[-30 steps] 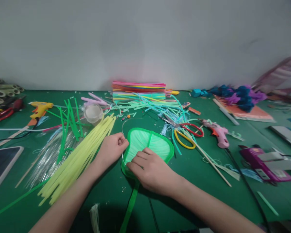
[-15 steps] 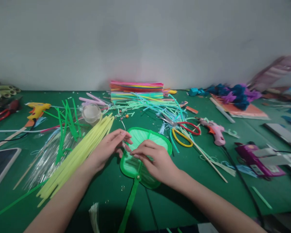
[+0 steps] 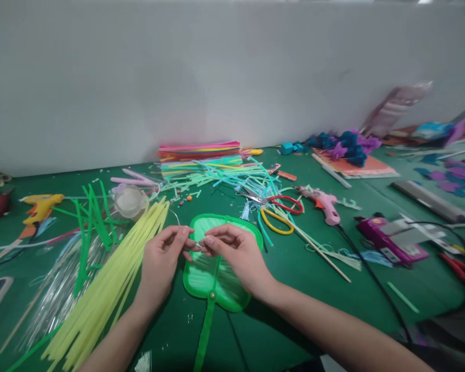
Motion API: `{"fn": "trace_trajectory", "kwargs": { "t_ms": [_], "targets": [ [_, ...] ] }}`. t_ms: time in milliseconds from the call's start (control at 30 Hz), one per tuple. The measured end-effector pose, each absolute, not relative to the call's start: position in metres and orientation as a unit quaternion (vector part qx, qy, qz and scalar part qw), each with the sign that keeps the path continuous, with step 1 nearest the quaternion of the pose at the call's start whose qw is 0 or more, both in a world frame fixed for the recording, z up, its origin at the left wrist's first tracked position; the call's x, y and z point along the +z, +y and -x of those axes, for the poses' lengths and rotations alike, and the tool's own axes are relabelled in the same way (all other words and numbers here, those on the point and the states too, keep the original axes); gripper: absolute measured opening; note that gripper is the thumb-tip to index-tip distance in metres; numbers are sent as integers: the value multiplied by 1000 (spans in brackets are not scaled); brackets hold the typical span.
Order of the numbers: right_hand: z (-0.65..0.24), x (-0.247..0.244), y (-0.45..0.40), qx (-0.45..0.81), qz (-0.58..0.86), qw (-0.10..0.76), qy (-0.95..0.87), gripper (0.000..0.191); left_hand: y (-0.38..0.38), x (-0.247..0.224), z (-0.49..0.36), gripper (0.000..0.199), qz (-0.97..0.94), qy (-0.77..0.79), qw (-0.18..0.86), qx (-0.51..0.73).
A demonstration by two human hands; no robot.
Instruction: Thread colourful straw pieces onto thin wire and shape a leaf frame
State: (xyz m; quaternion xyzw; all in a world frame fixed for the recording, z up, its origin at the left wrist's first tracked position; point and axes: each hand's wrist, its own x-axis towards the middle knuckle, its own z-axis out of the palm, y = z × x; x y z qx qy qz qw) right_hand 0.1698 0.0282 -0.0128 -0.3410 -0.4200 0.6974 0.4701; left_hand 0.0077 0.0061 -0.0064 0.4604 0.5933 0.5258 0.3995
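Note:
My left hand (image 3: 165, 256) is closed in a pinch on a thin pale strand (image 3: 175, 214), wire or cord, whose free end curves up above the knuckles. My right hand (image 3: 238, 253) is pinched too, its fingertips almost meeting the left ones. Between them shows a tiny pale bit (image 3: 198, 244), perhaps the strand's other end, too small to make out. Beneath both hands lies a green hand fan (image 3: 199, 281) with a fuzzy green rim, a handle toward me and a pearl-like bead (image 3: 213, 295) where the handle joins.
Yellow-green pipe cleaners (image 3: 101, 289) lie by my left forearm, a clear round cup (image 3: 129, 201) beyond them. Right of the fan are scissors (image 3: 281, 212) and a pink glue gun (image 3: 325, 204) with a trailing cord. A yellow glue gun (image 3: 41, 206) lies far left.
My fingertips have drawn together, and the strand's loop that hung between my hands no longer shows there. The view has swung, so most table items sit further left and slightly lower.

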Motion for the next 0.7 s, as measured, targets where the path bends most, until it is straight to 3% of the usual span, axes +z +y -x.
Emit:
{"fn": "trace_trajectory", "kwargs": {
  "t_ms": [133,300,400,500,700],
  "targets": [
    [-172,-10,30,707,338,487,-385,29,7,-7,-9,33,-417,531,479,561],
    [-179,-6,33,766,350,411,-349,33,9,0,1,47,-393,435,579,566],
    [-182,-4,34,775,359,385,-349,36,10,1,5,40,-392,447,572,565],
    [-182,-5,35,742,355,411,-392,37,11,0,3,35,-368,490,558,559],
    [-181,-12,35,578,372,478,-547,28,13,0,-9,17,-270,526,581,559]
  ]
}}
